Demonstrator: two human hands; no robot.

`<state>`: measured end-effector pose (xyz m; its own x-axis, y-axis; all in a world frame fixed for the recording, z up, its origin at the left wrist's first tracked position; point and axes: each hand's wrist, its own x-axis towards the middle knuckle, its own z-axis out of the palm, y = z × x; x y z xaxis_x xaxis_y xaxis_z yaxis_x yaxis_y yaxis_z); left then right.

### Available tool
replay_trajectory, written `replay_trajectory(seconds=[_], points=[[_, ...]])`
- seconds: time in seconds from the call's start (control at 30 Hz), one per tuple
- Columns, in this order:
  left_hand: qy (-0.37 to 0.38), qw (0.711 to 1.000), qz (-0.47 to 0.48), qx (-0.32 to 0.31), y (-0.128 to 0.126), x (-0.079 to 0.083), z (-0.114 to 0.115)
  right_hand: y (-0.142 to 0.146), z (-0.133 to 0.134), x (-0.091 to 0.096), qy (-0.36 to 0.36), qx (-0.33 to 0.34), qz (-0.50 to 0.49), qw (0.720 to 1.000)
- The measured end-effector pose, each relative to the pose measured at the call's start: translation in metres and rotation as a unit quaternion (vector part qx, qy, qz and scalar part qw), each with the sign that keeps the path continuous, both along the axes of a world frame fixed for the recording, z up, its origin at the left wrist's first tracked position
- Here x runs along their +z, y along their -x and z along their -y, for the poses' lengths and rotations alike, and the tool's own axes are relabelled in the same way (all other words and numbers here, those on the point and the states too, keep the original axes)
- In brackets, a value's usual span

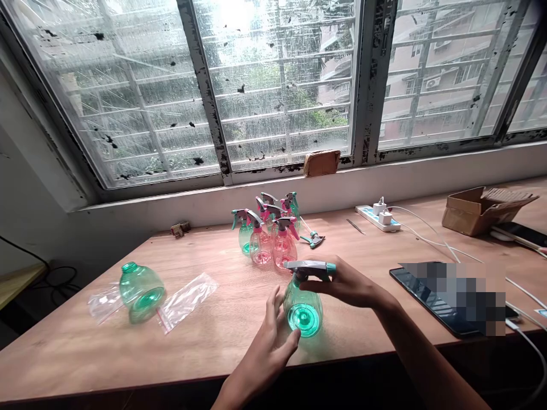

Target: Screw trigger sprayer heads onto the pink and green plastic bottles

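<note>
A clear green spray bottle stands near the front edge of the table, slightly tilted, with a grey and teal trigger head on top. My right hand is closed round that head from the right, its fingers at the trigger and neck. Low on the bottle's left side, my left hand cups the body, thumb at the front near the base and fingers along the side. Behind them stands a cluster of pink and green spray bottles with trigger heads. A loose trigger head lies to its right.
At left, a headless green bottle lies tilted beside clear plastic bags. A tablet lies at right, partly blurred out. Farther back are a power strip with cables and an open cardboard box. Windows line the back wall.
</note>
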<state>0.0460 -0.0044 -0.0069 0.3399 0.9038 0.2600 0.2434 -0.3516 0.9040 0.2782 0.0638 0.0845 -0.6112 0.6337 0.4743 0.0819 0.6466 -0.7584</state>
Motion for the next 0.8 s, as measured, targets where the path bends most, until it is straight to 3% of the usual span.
replay_trajectory(seconds=[0.07, 0.17, 0.47, 0.67, 0.8], points=[[-0.015, 1.000, -0.015, -0.013, 0.002, -0.006, -0.002, 0.000, -0.002, -0.002, 0.013, -0.001, -0.004, 1.000], [-0.036, 0.999, -0.019, 0.018, 0.003, -0.010, -0.007, -0.001, -0.005, -0.004, 0.030, 0.006, -0.012, 0.999], [0.015, 0.998, 0.023, 0.054, 0.001, -0.008, -0.008, 0.001, -0.011, -0.008, 0.027, -0.002, -0.032, 0.999], [-0.016, 0.999, -0.045, -0.012, 0.005, -0.008, -0.006, 0.002, -0.011, -0.008, 0.073, 0.052, -0.028, 0.996], [-0.013, 1.000, -0.013, -0.009, 0.005, -0.010, -0.010, 0.007, -0.008, -0.009, 0.109, 0.054, -0.045, 0.992]])
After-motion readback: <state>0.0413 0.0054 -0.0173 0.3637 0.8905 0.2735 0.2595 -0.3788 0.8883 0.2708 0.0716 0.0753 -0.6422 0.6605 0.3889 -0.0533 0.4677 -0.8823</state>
